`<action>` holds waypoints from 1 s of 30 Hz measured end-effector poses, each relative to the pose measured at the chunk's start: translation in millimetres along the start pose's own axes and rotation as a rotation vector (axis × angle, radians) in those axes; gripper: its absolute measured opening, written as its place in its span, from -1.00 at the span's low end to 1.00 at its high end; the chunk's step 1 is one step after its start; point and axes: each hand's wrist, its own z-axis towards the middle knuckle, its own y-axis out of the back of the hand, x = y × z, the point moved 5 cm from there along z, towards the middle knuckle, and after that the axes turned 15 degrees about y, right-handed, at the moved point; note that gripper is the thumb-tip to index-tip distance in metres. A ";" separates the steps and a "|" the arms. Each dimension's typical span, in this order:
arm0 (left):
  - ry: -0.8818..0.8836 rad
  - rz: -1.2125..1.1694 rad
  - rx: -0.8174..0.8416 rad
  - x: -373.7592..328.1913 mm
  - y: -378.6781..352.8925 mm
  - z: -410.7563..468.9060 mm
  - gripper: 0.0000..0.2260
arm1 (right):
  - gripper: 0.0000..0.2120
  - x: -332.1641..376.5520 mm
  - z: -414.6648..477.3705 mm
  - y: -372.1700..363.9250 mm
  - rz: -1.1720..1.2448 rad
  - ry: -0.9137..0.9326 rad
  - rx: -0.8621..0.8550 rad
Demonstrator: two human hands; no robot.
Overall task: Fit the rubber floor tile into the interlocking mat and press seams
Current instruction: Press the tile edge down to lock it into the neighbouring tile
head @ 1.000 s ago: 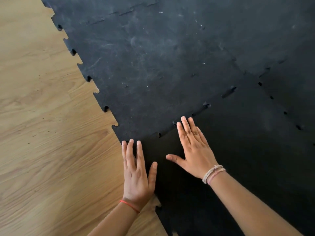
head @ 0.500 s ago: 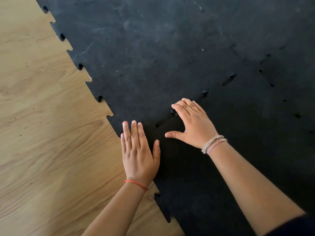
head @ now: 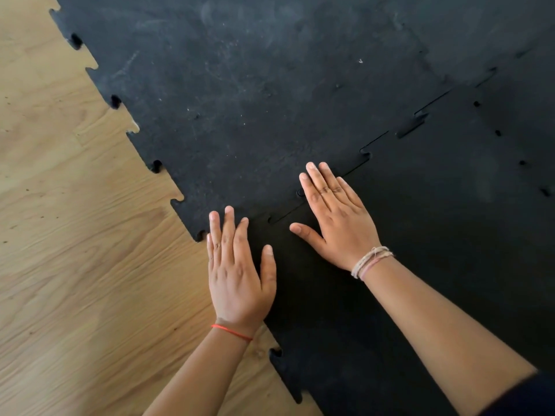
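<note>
A dark black rubber tile (head: 405, 265) lies in the near right, its toothed far edge meeting a dustier, scuffed black mat (head: 255, 100) that fills the upper middle. The jigsaw seam (head: 375, 145) between them runs diagonally up to the right; gaps still show along it. My left hand (head: 238, 271) lies flat, palm down, on the tile's left corner, fingertips at the seam. My right hand (head: 336, 217) lies flat across the seam, fingers stretched onto the dustier mat. Neither hand holds anything.
Light wooden floor (head: 75, 250) covers the left side, bordered by the mat's toothed outer edge (head: 156, 166). More joined black tiles (head: 510, 130) extend to the right, with small dark notches along their seam.
My right hand's fingers were curled at the seam half a second ago and are now stretched flat over it. My left hand has stayed flat on the tile's corner.
</note>
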 end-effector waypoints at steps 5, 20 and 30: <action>0.002 0.031 0.026 -0.6 0.5 0.2 -0.51 | -0.26 -0.7 1.9 -2.0 -0.030 0.009 0.045; -0.495 0.332 0.340 10.0 15.0 6.0 -0.52 | -0.16 52.1 -34.8 -6.4 0.004 0.322 0.291; -0.559 0.540 0.275 -26.9 -5.9 -0.4 -0.42 | -0.24 -24.1 -48.5 4.5 0.009 -0.026 0.106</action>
